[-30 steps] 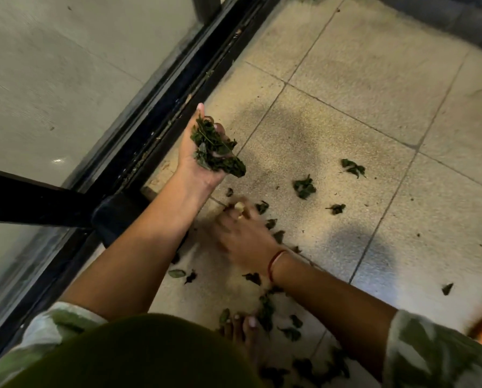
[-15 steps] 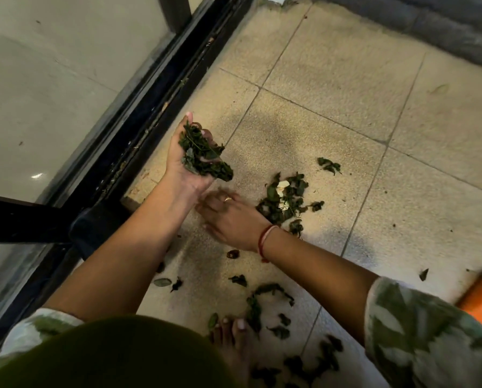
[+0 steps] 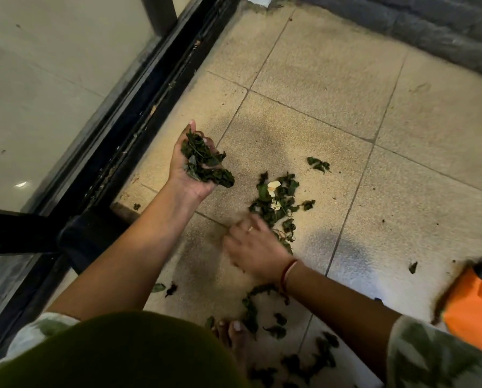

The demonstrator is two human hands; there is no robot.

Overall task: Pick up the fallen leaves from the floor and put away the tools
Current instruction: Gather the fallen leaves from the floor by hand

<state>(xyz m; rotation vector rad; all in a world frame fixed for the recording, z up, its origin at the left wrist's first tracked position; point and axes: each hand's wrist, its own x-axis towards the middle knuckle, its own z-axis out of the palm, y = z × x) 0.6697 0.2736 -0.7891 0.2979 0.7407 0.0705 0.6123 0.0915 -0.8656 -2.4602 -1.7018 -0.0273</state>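
- On the tiled floor (image 3: 332, 88), a pile of leaves (image 3: 276, 203) lay gathered together, dark green with a few pale scraps on top.
- Up and to the left of the pile, the left hand (image 3: 191, 177) was held palm up above the floor. Its fingers curled round a handful of leaves (image 3: 206, 163) that filled the cupped palm.
- At the near edge of the pile, the right hand (image 3: 255, 247) was low over the floor, palm down. It was blurred, but its fingers looked loosely spread and gripped nothing that could be seen.
- A ring showed on one finger of that hand, and a red thread bracelet (image 3: 289, 271) circled the wrist.
- Just up and to the right of the pile, apart from it, lay a small clump (image 3: 318, 164) of leaves.
- Well to the right of the pile lay a single leaf (image 3: 413, 267), near an orange thing (image 3: 475, 312) cut off by the edge of the view and too partial to identify.
- Below the pile, nearer the person, loose leaves (image 3: 262, 317) were scattered around bare toes (image 3: 231, 329).
- Down and to the left of the pile, beside the left forearm, two small leaves (image 3: 158, 287) lay side by side.
- Well to the left of the pile ran a black door track (image 3: 139, 130), slanting across the view.
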